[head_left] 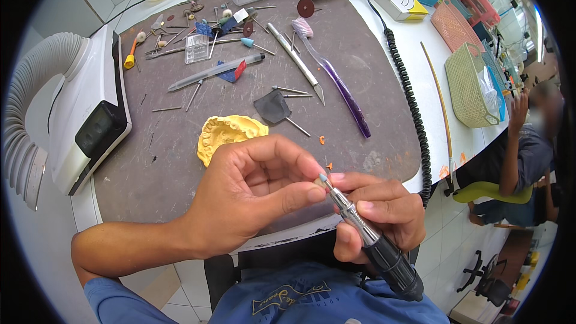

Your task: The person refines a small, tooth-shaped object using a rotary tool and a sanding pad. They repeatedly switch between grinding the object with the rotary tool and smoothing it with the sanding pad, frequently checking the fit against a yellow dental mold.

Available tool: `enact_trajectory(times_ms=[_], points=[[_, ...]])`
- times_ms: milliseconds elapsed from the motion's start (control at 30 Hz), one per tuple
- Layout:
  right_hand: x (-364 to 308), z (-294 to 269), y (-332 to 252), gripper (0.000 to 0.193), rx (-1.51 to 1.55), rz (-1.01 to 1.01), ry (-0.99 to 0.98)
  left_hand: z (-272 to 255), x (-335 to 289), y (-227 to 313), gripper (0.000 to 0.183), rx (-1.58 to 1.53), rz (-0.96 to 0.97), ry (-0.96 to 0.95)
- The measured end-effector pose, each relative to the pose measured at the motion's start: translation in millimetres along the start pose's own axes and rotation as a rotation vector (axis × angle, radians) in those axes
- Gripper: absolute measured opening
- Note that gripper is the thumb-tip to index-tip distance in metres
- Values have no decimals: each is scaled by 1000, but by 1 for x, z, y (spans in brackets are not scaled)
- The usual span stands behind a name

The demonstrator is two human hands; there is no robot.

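My right hand (390,207) is wrapped round a rotary handpiece (384,255) with a black body and a silver nose. A small pale-blue polishing tip (324,177) sits at its front end. Thumb and index finger of my left hand (237,186) pinch a small cream piece (318,183) right against that tip; the fingers hide most of it, so its exact shape cannot be made out. Just beyond my left hand lies a yellow dental cast (225,134) with a row of teeth, partly covered by the hand.
On the brown mat (162,162) lie a craft knife (297,60), a purple toothbrush (339,84), a grey pen (216,72) and several burs. A white machine with a hose (90,120) stands left. A coiled cord (408,96) and baskets (471,87) are right; a person sits beyond.
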State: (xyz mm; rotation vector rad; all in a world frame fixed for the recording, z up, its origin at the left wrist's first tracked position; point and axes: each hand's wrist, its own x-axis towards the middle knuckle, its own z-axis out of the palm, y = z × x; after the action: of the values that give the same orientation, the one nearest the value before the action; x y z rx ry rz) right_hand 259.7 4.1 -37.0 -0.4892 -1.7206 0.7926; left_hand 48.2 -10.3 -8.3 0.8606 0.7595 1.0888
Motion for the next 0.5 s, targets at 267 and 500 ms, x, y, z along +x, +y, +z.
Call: enact_trajectory(times_ms=[267, 500], points=[[-1, -1, 1, 47, 6, 2, 1, 1, 0, -1, 17, -25, 7, -4], [-1, -1, 1, 47, 14, 2, -9, 0, 0, 0, 18, -17, -2, -4]])
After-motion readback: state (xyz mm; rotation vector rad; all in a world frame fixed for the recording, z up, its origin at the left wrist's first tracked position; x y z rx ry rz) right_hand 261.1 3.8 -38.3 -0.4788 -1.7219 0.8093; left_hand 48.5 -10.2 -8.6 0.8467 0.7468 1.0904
